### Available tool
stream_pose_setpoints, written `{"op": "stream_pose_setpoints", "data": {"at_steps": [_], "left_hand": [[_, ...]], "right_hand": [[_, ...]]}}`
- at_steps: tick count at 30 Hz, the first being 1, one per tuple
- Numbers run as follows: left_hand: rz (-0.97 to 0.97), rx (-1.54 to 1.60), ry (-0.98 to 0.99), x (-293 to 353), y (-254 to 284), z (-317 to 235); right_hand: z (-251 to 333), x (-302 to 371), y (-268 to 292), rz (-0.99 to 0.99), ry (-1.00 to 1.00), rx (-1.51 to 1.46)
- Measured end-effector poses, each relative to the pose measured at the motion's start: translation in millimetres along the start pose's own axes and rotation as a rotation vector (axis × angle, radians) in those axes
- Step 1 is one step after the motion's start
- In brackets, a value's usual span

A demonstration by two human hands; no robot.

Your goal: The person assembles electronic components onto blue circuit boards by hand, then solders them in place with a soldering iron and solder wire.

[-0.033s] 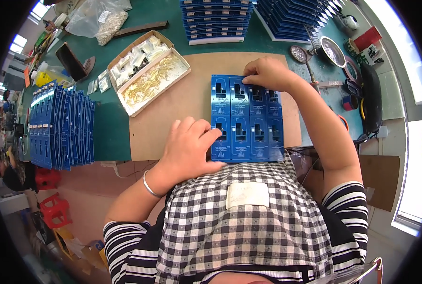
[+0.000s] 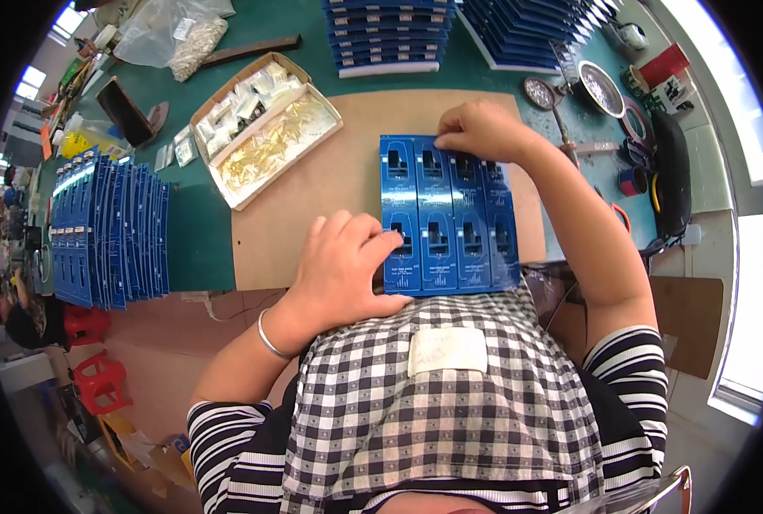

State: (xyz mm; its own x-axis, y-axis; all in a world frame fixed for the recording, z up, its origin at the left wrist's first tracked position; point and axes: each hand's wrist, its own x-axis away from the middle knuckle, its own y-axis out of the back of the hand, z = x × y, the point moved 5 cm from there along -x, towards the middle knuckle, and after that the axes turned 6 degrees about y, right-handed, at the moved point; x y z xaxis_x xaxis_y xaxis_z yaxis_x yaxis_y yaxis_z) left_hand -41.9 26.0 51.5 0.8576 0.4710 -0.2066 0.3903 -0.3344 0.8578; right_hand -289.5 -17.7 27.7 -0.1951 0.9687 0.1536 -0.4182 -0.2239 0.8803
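A blue circuit board panel (image 2: 437, 199), made of two rows of like boards with dark rectangular parts, lies over the near edge of a brown work sheet, close against the checked apron. My left hand (image 2: 338, 265) is at its left side, the index finger on the panel's edge and the thumb by the near left corner. At the far edge, my right hand (image 2: 484, 133) has its fingers bent and closed on the panel, hiding part of the upper right boards. The fingertips under the right hand are partly hidden.
Left of the brown sheet (image 2: 313, 188), a cardboard box (image 2: 326, 128) holds gold-coloured pins and small white bags. Stacked blue panels (image 2: 111, 231) stand further left, with more panel stacks (image 2: 388, 38) at the back. A metal dish (image 2: 601, 88) and a soldering iron (image 2: 563, 128) are right.
The panel's near side has tilted slightly, and the shine on it has moved down to the middle. Both hands keep nearly the same places on it.
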Motion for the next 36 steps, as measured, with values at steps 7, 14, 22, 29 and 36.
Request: {"op": "stream_pose_setpoints", "data": {"at_steps": [7,14,22,29,36], "left_hand": [[-0.041,0.028,0.054,4,-6,10],[-0.012,0.070,0.041,-1,-6,13],[-0.013,0.088,0.056,9,-24,19],[-0.097,0.096,0.039,11,-25,20],[-0.108,0.143,0.027,2,-22,29]], "right_hand": [[21,54,4,-0.227,0.041,0.133],[77,155,-15,-0.036,0.000,0.268],[77,145,-24,0.012,0.092,0.301],[80,156,-37,-0.188,0.148,0.312],[71,152,-27,-0.235,0.149,0.150]]}}
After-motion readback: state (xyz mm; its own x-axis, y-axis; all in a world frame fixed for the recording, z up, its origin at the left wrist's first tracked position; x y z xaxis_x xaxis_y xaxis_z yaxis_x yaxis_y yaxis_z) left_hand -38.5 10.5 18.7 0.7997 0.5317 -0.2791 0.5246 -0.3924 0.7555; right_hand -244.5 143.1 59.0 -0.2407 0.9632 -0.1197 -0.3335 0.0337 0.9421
